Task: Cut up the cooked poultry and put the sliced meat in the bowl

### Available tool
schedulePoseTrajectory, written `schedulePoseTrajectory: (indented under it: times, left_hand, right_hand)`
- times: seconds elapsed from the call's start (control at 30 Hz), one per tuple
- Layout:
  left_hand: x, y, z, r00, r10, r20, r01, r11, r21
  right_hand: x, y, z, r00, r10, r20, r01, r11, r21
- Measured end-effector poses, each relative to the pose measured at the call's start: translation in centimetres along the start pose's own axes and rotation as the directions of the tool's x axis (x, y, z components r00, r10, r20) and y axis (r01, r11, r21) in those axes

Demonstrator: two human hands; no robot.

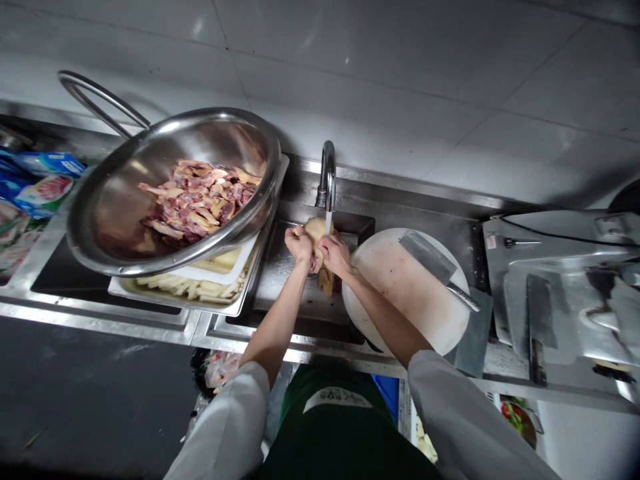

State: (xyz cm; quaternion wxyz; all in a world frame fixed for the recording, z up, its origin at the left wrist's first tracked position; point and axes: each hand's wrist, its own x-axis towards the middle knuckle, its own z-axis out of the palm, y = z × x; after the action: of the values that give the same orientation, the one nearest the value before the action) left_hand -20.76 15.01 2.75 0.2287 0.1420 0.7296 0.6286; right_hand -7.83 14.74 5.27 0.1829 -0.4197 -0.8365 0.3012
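Note:
Under the running tap, a piece of raw poultry with pale yellow skin hangs over the steel sink. My left hand is closed on its left side, fingers curled in. My right hand grips its right side, close to the stream of water. Below my right hand a yellowish part hangs down; I cannot tell if it belongs to the same bird. My hands cover much of the meat.
To the left, a large steel bowl of chopped raw meat rests tilted on trays, one with pale strips. On the right, a cleaver lies on a round white chopping board. Another cleaver lies farther right.

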Motion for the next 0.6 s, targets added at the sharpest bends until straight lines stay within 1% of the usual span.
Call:
schedulePoseTrajectory:
  times: [0.07,0.1,0.13,0.2,0.23,0.27,0.3,0.4,0.53,0.6]
  left_hand:
    - [0.1,0.1,-0.2,1.000,0.001,0.001,-0.001,1.000,-0.005]
    - [0.0,0.2,-0.4,1.000,0.014,0.009,-0.014,1.000,-0.003]
    - [0.0,0.3,-0.7,0.999,0.034,0.020,-0.034,0.999,0.003]
    - [-0.4,0.5,-1.2,0.994,0.086,0.060,-0.088,0.996,0.027]
    - [-0.6,0.7,-1.4,0.990,0.110,0.084,-0.113,0.993,0.040]
    - [-0.8,0.8,-1.5,0.986,0.128,0.105,-0.134,0.990,0.049]
    - [-1.0,0.8,-1.7,0.982,0.141,0.127,-0.149,0.987,0.053]
    - [-1.5,1.0,-1.9,0.978,0.136,0.158,-0.146,0.988,0.056]
    - [-1.9,1.3,-2.4,0.983,0.110,0.148,-0.122,0.990,0.075]
    - [-2.2,1.4,-2.6,0.975,0.133,0.175,-0.149,0.986,0.079]
  right_hand:
    - [-0.7,0.3,-0.3,0.992,-0.086,0.090,0.083,0.996,0.030]
    - [-0.8,0.6,-0.6,0.989,-0.105,0.105,0.100,0.994,0.050]
    - [-0.7,0.9,-1.0,0.992,-0.094,0.083,0.089,0.994,0.061]
    - [0.3,1.4,-1.7,0.999,-0.006,-0.040,0.007,0.999,0.045]
    - [1.1,1.5,-2.0,0.994,0.039,-0.102,-0.036,0.999,0.025]
    - [1.9,1.5,-2.2,0.988,0.067,-0.137,-0.067,0.998,0.002]
    - [2.6,1.2,-2.2,0.986,0.080,-0.144,-0.084,0.996,-0.020]
    - [4.0,-0.2,-1.6,0.992,0.101,-0.075,-0.106,0.992,-0.065]
    - [3.9,-1.6,-0.7,0.996,0.064,0.056,-0.064,0.998,-0.015]
    - [3.8,-1.8,-0.8,0.991,0.105,0.084,-0.105,0.994,-0.008]
